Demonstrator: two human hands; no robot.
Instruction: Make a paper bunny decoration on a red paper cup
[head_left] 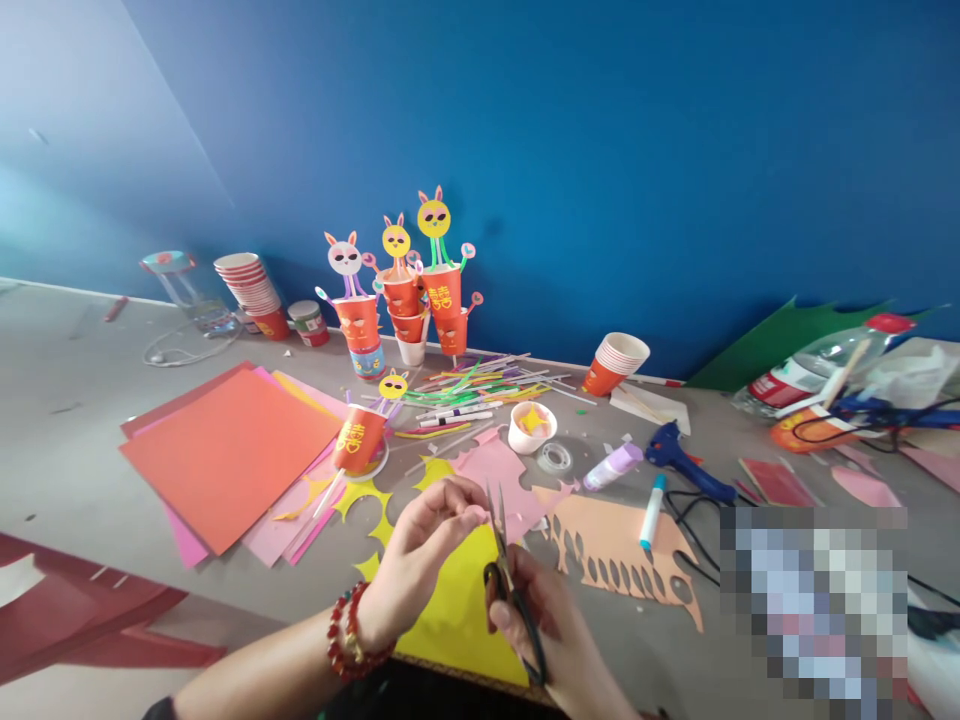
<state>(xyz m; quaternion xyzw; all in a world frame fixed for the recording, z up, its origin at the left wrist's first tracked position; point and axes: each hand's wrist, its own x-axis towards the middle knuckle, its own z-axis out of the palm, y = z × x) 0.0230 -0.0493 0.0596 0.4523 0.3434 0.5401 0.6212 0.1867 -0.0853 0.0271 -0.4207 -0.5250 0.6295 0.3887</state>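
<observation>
Above the bright yellow paper sheet (450, 612): small pale-pink paper piece (478, 514).
Left hand (427, 545): fingertips pinching that piece.
Right hand (553, 622): fingers wrapped around black-handled metal scissors (502, 545), blades slightly parted beside the piece.
Behind: white paper cup (526, 443) holding a yellow paper scrap (534, 420).

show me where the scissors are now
In the head view, the scissors are in the right hand, low and just right of centre, beside the pink piece held in the left hand.

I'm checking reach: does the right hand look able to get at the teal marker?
Probably not freely: the right hand holds scissors, though only peach paper seems to lie between it and the teal marker.
</observation>
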